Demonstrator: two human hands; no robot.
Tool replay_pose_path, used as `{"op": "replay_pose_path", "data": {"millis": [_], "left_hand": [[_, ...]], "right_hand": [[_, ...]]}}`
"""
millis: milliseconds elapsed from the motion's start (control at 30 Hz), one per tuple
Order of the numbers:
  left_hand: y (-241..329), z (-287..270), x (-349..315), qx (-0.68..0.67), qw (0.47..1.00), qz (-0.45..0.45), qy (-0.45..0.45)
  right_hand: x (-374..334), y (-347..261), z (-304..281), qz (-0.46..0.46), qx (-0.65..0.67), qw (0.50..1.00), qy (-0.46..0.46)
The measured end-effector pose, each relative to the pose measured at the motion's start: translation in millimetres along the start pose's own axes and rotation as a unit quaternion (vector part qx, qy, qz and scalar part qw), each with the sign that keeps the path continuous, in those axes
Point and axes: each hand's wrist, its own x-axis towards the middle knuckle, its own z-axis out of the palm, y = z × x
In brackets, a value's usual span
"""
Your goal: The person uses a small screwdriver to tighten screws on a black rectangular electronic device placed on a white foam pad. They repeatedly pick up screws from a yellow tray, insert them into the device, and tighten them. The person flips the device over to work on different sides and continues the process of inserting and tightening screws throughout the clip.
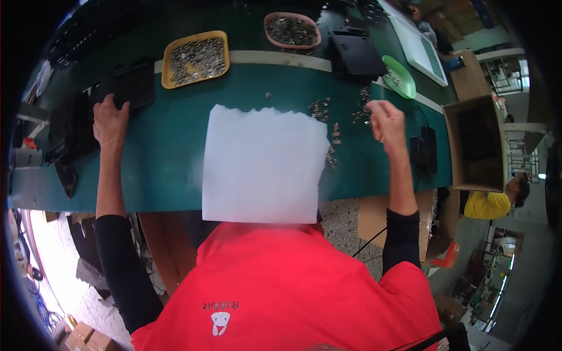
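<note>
My left hand point(111, 123) is at the left of the green table, at the edge of a group of black plastic pieces point(133, 85). Its thumb stands apart from the fingers, and I see nothing held in it. Over on the right, my right hand point(387, 124) has its fingers drawn together beside a scatter of small metal parts point(360, 111). Whatever is between those fingertips is too small to make out. A white sheet point(264, 167) with a ragged far edge lies between my hands. More small metal parts point(335, 134) lie along its right side.
A yellow tray point(166, 70), a pink tray point(267, 33) and a green dish point(410, 88) hold small metal parts at the back. A black tray-like piece point(355, 51) stands between two of them. An open cardboard box point(497, 117) and a black adapter point(427, 149) are on the right.
</note>
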Motion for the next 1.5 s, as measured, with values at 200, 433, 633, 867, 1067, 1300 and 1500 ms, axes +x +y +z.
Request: {"op": "replay_pose_path", "data": {"millis": [200,433,633,867,1067,1300,1500], "left_hand": [[-9.5,18.5,11.5,-0.093,0.995,-0.028,-0.003],[-10.6,28.4,3.2,-0.031,0.999,0.035,0.028],[-11.4,33.0,6.5,-0.191,0.980,-0.034,0.035],[42.3,-9.0,-13.8,-0.044,0.998,-0.003,-0.047],[26.4,1.2,-12.5,0.046,0.983,0.178,-0.005],[2.2,0.4,7.7,0.167,0.910,0.358,0.125],[-38.4,-37.3,22.3,0.217,0.863,0.423,0.169]], "right_hand": [[-13.9,18.2,22.4,-0.093,-0.215,0.970,-0.063],[17.9,21.6,62.7,-0.181,-0.315,0.932,0.011],[25.7,18.2,78.5,-0.135,-0.313,0.940,-0.019],[23.9,21.2,76.4,-0.134,-0.312,0.940,-0.030],[21.3,5.9,84.3,-0.137,-0.329,0.932,-0.072],[38.7,14.3,84.8,-0.221,-0.352,0.905,-0.086],[38.0,9.0,83.3,-0.186,-0.312,0.928,-0.081]]}}
